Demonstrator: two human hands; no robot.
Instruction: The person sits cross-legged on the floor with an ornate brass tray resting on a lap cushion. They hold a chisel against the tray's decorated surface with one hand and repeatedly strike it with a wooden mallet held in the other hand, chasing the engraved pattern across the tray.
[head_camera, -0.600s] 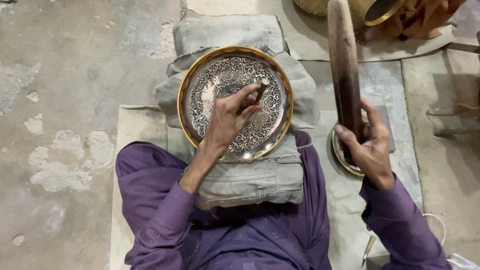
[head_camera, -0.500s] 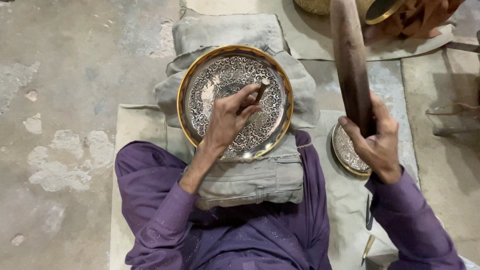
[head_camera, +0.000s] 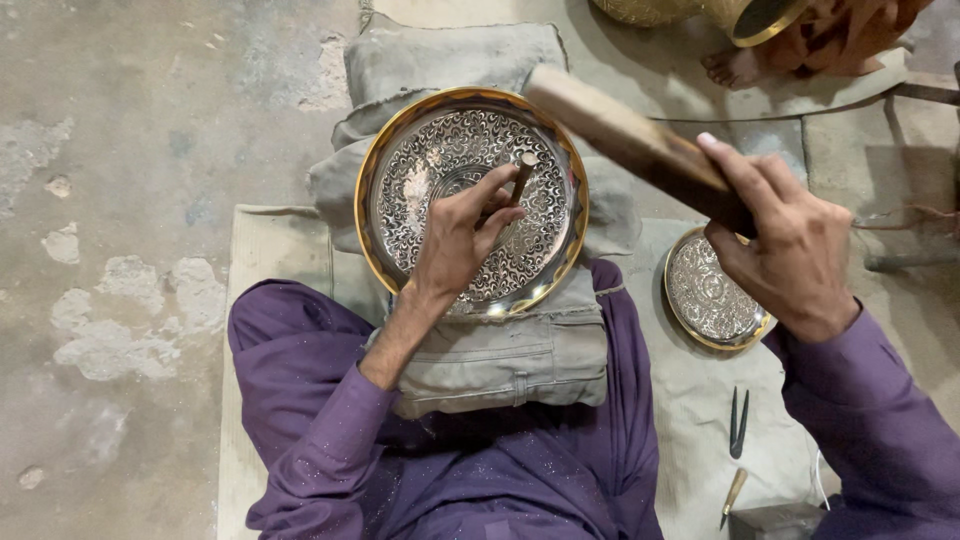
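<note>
A large round engraved metal plate (head_camera: 440, 140) with a gold rim lies on a grey stuffed cushion (head_camera: 500, 355) across my lap. My left hand (head_camera: 458, 235) rests on the plate and grips a small chisel (head_camera: 522, 176) that stands tilted on the engraved surface. My right hand (head_camera: 790, 240) holds a thick wooden mallet (head_camera: 620, 135), which slants down to the left with its end over the plate's right rim, just above the chisel's head.
A smaller engraved plate (head_camera: 708, 295) lies on the cloth mat (head_camera: 690, 400) to my right, partly under my right hand. Small metal tools (head_camera: 737, 425) lie on the mat below it. Another person's foot (head_camera: 735, 65) and brass vessel (head_camera: 765, 18) are at the top right. Bare concrete floor (head_camera: 130, 200) is at left.
My right hand has swung the mallet from upright down and leftward toward the chisel's head. My left hand and the chisel stay in place on the plate.
</note>
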